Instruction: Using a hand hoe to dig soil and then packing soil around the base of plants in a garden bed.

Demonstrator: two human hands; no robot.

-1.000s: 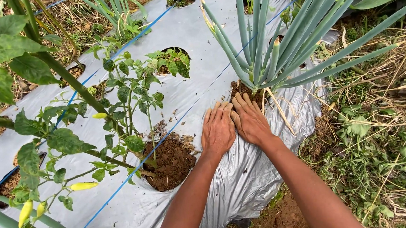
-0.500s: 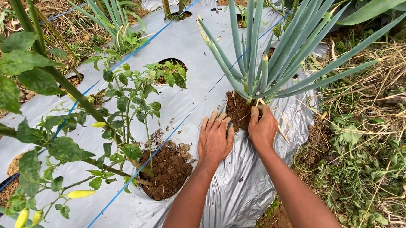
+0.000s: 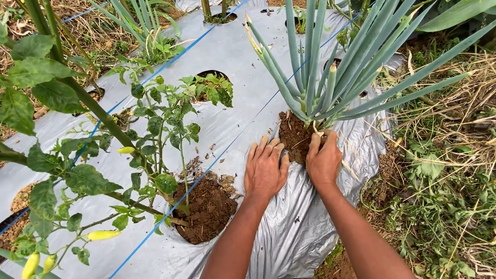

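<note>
A view looked down from a person's head at two bare forearms reaching forward over a raised garden bed covered in silver plastic sheet. The left hand lay flat and open, palm down, fingers spread on the sheet just beside a planting hole. The right hand was curled at the base of a green onion clump; its fingers pressed into the soil there, but whether they gripped a stalk could not be told.

The green onion clump grew from that hole, just beyond both hands, near the right edge of the bed. It was a tight bunch of long, smooth, blue-green tubular leaves, pale where they met the brown, crumbly soil.

To the left of the left hand, another hole held loose brown earth and a leafy pepper plant, with pale yellow chillies hanging nearer the viewer. A blue line ran diagonally along the sheet between the two holes. Dry straw and weeds lay to the right of the bed.

The onion's leaves stood roughly upright, their long axis running away from the viewer, and they fanned out toward the top and right. Farther off were more holes with plants.
</note>
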